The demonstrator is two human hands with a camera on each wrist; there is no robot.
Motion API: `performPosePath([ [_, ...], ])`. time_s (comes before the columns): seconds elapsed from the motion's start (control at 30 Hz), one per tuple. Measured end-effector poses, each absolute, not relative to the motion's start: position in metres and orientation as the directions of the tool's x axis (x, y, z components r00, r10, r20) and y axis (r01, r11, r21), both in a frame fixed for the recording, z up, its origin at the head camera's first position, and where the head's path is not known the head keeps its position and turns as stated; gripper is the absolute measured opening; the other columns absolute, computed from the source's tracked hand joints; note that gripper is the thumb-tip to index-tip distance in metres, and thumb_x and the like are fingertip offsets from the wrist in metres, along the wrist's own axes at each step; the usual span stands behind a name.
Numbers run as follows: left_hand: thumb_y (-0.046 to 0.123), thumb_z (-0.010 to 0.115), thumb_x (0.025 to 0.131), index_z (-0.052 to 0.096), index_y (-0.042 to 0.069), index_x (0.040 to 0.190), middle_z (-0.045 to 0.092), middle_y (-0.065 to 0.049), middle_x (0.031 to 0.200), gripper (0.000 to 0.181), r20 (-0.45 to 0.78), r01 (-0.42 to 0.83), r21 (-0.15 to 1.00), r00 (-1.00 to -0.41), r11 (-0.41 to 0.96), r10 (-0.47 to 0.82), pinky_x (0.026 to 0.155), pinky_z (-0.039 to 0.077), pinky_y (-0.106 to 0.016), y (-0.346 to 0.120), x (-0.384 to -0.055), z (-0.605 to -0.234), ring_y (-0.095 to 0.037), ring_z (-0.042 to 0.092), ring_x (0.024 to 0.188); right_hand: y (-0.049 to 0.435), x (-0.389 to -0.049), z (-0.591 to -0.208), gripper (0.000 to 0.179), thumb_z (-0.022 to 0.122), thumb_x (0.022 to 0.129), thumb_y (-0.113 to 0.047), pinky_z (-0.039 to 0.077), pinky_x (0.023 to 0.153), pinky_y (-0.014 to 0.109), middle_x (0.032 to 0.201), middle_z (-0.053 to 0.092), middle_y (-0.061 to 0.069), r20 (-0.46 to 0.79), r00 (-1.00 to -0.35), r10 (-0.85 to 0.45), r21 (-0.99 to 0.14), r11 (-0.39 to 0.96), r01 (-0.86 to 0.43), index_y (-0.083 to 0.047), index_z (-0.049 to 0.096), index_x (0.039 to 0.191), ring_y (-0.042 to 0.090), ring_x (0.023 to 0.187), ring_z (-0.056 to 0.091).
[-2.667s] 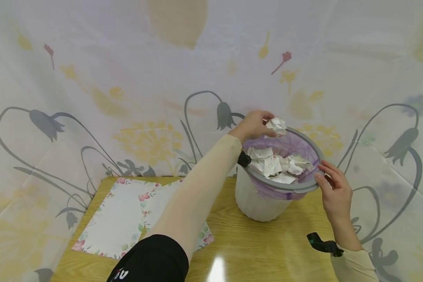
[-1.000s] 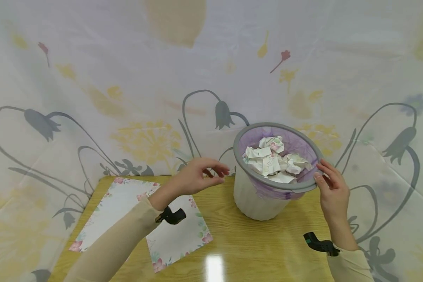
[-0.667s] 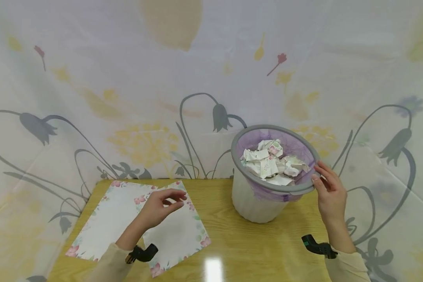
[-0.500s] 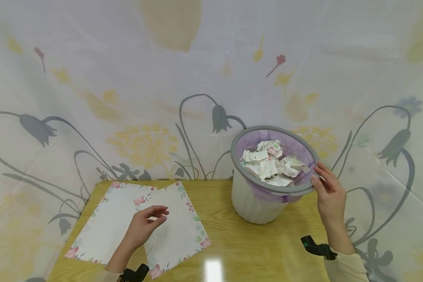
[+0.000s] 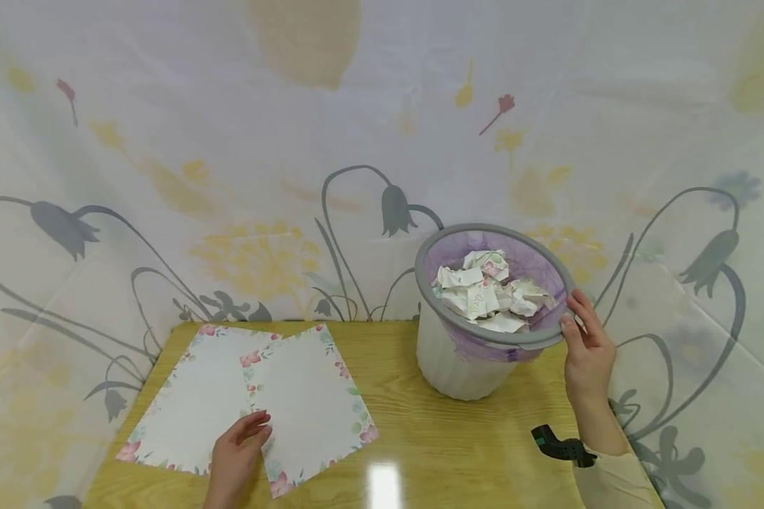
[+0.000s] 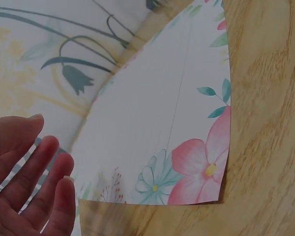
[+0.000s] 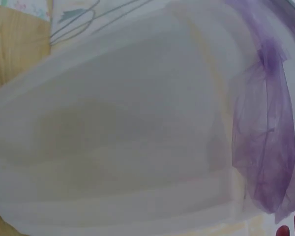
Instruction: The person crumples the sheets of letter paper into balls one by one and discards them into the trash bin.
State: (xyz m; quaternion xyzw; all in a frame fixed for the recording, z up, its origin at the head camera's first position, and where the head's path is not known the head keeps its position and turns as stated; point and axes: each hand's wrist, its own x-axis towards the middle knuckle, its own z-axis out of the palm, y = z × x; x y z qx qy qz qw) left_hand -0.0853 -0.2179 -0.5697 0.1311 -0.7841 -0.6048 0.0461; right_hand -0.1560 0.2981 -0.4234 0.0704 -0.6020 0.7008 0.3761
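My left hand (image 5: pixel 235 452) is over the near edges of two floral-bordered sheets of paper, the left sheet (image 5: pixel 197 396) and the right sheet (image 5: pixel 318 403), which partly overlap. Its fingers are loosely bent and nothing is between them. In the left wrist view those fingers (image 6: pixel 61 196) appear beside a sheet corner with a pink flower (image 6: pixel 199 169). My right hand (image 5: pixel 588 360) pinches the grey rim of a white trash bin (image 5: pixel 461 371), thumb towards me. A purple bag (image 5: pixel 509 244) lines the bin, and crumpled paper (image 5: pixel 484 297) lies inside. The right wrist view mostly shows the bin's wall (image 7: pixel 113 128).
Everything stands on a wooden table (image 5: pixel 420 452). A flower-printed cloth (image 5: pixel 261 141) hangs behind it and around its sides. A black wrist camera (image 5: pixel 563 447) sits on the right forearm.
My left hand has let go of a crumpled paper ball in the bin, then moved left and back towards me, over the sheets. My right hand has stayed at the rim.
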Motion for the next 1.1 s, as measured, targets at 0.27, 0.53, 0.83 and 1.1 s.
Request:
performPosePath([
  [0.27,0.010,0.074,0.090,0.068,0.002,0.122,0.070,-0.015,0.116,0.033,-0.102,-0.219,0.916,-0.938,0.337,-0.332,0.075,0.051,-0.014,-0.217,-0.082,-0.579,-0.003,0.061,0.095,0.287,-0.138,-0.434,0.034,0.060,0.099,-0.003,0.043,0.100,0.016,0.134,0.061,0.006,0.433,-0.681,0.590,-0.885,0.138,-0.444,0.001,0.061,0.133,0.015,0.131,0.049],
  [0.53,0.003,0.077,0.086,0.069,0.001,0.121,0.067,-0.019,0.119,0.036,-0.040,-0.171,0.905,-0.945,0.389,-0.323,0.073,0.049,-0.014,-0.212,-0.078,-0.585,-0.030,0.061,0.104,0.269,-0.115,-0.478,0.022,0.064,0.096,-0.003,0.049,0.082,0.017,0.101,0.073,0.000,0.328,-0.643,0.692,-0.923,0.089,-0.375,0.015,0.066,0.109,0.011,0.097,0.064],
  [0.83,0.007,0.080,0.083,0.065,0.005,0.129,0.059,-0.016,0.137,0.048,-0.032,-0.157,0.862,-0.966,0.483,-0.257,0.103,0.043,-0.051,-0.210,-0.080,-0.592,-0.037,0.049,0.129,0.238,-0.099,-0.529,0.018,0.064,0.093,0.008,0.050,0.071,0.013,0.087,0.073,-0.006,0.231,-0.714,0.661,-0.955,0.013,-0.298,0.022,0.061,0.104,0.006,0.082,0.065],
  [1.1,0.004,0.084,0.076,0.065,0.004,0.127,0.057,-0.014,0.139,0.054,-0.019,-0.101,0.801,-0.989,0.589,-0.145,0.108,0.038,-0.051,-0.204,-0.078,-0.593,-0.039,0.046,0.133,0.209,-0.092,-0.566,0.016,0.069,0.094,-0.003,0.047,0.069,0.015,0.093,0.072,0.003,0.092,-0.852,0.515,-0.993,0.107,-0.042,0.009,0.069,0.104,0.002,0.085,0.061],
])
